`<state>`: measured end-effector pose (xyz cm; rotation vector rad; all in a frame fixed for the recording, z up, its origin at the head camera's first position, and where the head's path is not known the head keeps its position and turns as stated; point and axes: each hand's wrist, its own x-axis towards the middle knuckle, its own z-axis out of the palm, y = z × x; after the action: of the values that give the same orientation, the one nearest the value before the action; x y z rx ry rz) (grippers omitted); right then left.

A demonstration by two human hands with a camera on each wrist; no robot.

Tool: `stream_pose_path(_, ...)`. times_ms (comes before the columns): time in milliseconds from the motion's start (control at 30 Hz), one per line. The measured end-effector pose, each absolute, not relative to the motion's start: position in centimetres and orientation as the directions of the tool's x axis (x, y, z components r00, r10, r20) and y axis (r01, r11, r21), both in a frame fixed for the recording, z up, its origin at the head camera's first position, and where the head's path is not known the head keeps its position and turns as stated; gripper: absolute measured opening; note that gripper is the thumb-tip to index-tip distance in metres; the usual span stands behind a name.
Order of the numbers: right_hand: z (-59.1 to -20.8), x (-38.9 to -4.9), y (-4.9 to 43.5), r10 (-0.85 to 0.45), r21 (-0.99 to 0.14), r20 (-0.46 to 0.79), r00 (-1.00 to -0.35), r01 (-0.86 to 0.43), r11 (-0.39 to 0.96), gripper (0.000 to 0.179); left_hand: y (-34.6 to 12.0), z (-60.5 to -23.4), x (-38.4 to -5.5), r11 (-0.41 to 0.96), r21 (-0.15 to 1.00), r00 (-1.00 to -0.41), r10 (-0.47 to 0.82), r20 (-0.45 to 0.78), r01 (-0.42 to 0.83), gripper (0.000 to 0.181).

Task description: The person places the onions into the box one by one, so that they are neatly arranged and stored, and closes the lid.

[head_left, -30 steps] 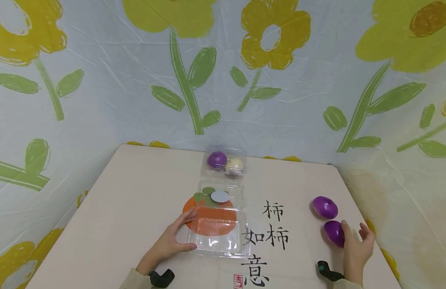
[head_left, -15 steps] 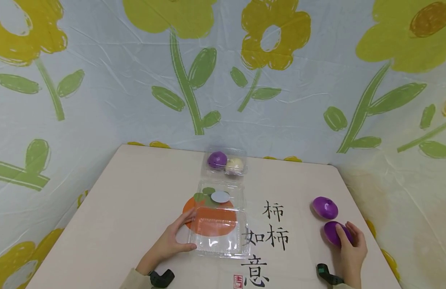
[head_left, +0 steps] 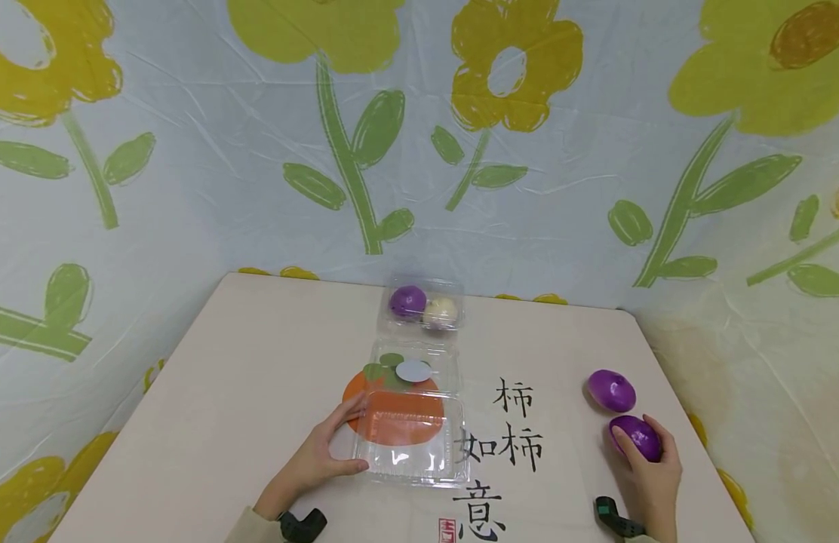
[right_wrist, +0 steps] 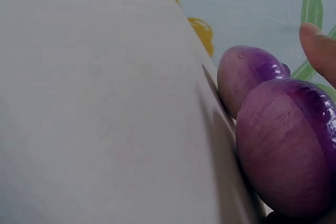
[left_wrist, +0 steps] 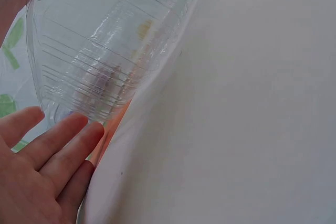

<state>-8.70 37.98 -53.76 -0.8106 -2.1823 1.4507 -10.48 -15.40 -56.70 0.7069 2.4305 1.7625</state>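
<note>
At the right of the table in the head view, my right hand grips a glossy purple onion between thumb and fingers. A second purple onion lies just beyond it. The right wrist view shows the gripped onion close up, a fingertip above it and the other onion behind. At the lower middle, a clear plastic clamshell box lies with its lid folded back. My left hand rests at its left edge, thumb and fingers spread. Fingertips touch the box wall in the left wrist view.
A second clear box at the table's back edge holds a purple onion and a cream-white onion. The pale tabletop carries a printed orange persimmon and black characters. A flower-patterned curtain surrounds the table.
My right hand has come in from the right edge and closed its thumb and fingers around the nearer onion. My left hand and the open box have stayed in place.
</note>
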Motion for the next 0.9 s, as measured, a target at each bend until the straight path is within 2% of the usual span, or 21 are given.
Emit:
stream_pose_path(200,-53.7,-8.6,38.0,0.623,-0.894,-0.006,-0.782,0.284,0.348,0.086,-15.4,-56.6,-10.5,0.248,0.907,-0.890,0.395,0.227,0.341,0.101)
stream_pose_path(467,-53.9,-8.5,38.0,0.614,-0.874,0.028,-0.789,0.278,0.398,0.088,-15.4,-56.4,-10.5,0.256,0.907,-0.893,0.393,0.217,0.333,0.101)
stream_pose_path(900,-52.4,-8.7,37.2,0.581,-0.898,-0.107,-0.807,0.329,0.292,0.092,-15.5,-56.6,-10.5,0.254,0.912,-0.894,0.399,0.203,0.320,0.102)
